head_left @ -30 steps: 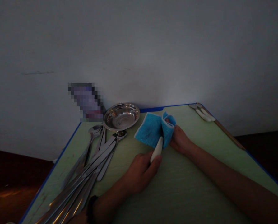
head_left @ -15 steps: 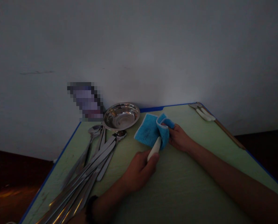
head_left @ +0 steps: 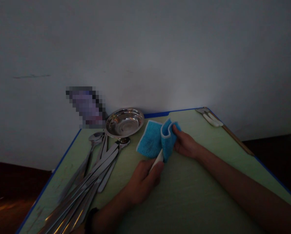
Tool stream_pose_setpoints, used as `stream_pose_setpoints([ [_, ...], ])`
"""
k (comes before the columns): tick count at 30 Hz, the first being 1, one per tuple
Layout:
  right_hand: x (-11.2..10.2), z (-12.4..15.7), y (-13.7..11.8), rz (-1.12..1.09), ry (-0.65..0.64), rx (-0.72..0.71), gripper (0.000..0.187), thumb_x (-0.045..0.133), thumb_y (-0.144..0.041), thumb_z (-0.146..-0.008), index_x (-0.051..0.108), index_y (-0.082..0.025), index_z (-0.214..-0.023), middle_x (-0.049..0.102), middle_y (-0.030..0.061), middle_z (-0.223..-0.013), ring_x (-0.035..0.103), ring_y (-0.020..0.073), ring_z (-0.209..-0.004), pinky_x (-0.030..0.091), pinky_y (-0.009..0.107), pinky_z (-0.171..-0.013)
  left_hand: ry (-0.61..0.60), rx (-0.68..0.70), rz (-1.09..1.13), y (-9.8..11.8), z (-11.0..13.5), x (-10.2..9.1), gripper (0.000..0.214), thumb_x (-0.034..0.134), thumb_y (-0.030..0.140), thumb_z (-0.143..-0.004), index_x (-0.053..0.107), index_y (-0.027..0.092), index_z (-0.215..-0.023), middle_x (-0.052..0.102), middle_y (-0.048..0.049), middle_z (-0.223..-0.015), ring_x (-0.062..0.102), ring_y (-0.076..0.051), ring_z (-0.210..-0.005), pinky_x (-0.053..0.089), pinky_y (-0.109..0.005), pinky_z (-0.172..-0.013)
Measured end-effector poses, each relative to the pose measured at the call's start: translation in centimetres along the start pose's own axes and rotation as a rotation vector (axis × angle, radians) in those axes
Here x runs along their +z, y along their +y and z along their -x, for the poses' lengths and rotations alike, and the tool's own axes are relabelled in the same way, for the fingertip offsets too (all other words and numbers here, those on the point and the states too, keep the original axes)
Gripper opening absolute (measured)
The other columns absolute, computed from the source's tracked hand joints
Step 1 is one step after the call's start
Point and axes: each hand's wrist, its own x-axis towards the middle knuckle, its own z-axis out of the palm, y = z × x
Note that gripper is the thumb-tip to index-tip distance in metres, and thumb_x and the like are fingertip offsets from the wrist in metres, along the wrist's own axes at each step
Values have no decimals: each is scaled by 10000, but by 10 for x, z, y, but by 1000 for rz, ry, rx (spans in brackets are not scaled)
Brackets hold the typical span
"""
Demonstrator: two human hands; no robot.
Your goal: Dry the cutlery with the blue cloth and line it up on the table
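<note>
My left hand (head_left: 144,182) is closed around the off-white handle (head_left: 157,161) of a utensil, which slants up and to the right. The utensil's head is hidden inside a folded blue cloth (head_left: 150,138), so its kind does not show. My right hand (head_left: 187,144) pinches the cloth from the right side, thumb on top, with the fabric folded over the utensil. The cloth's left part hangs flat and shows a dark smudge. Both hands are above the middle of the green table (head_left: 184,191).
Several long metal utensils, spoons (head_left: 96,138) among them, lie heaped at the left. A shiny steel bowl (head_left: 124,123) stands at the back near the wall (head_left: 160,48). White-handled utensils (head_left: 211,120), apparently forks, lie at the back right corner. A pixelated object (head_left: 87,107) leans at the back left.
Both hands, with the cloth and utensil, have shifted slightly down and left in view. Less of the handle shows below the cloth. The view itself has moved a little.
</note>
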Motion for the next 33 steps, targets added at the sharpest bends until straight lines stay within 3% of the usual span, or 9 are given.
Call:
stream_pose_setpoints([
  [6,-2,0,-6,-221,-57,65,351,441,-500,-829,623,-200,-805,685,-1,-679,644,135,-670,494,287,-684,28,-70,120,0,-1,0,446,337,448,-871,410,169,-531,381,43,-452,369,-85,-432,298,-218,-450],
  [10,-2,-1,-13,-318,-55,-29,340,397,-475,-851,634,-231,-861,700,-2,-764,645,159,-729,485,333,-725,55,-45,197,-4,1,0,443,335,460,-871,406,168,-545,369,44,-462,348,-79,-416,264,-214,-416],
  [14,-4,0,-20,-382,59,-124,287,411,-419,-841,631,-239,-804,701,-19,-737,642,168,-742,476,348,-754,104,17,284,-9,2,0,426,342,457,-866,398,171,-555,351,49,-441,321,-78,-404,247,-212,-405],
  [17,-4,3,-22,-376,38,-107,300,407,-443,-824,625,-240,-789,697,-12,-732,637,187,-794,470,366,-768,155,35,305,-9,1,0,420,334,437,-877,399,170,-559,356,51,-443,315,-76,-403,254,-215,-417],
  [22,-2,5,-20,-316,-78,-24,424,364,-559,-798,633,-232,-813,691,10,-750,629,210,-823,465,391,-776,84,12,185,-2,0,0,445,321,453,-886,401,168,-555,370,44,-460,357,-86,-443,285,-226,-468],
  [28,-7,4,-18,-145,104,-64,301,560,-538,-634,573,-252,-541,586,-20,-468,617,214,-658,477,370,-739,70,-11,102,-1,0,2,443,311,461,-890,414,167,-575,389,38,-500,375,-92,-477,290,-224,-477],
  [33,-11,3,-12,-116,110,-21,261,537,-451,-628,652,-226,-693,652,37,-583,627,241,-736,473,392,-734,69,-5,67,-2,0,1,427,322,436,-894,419,165,-578,387,43,-502,371,-86,-472,290,-214,-470],
])
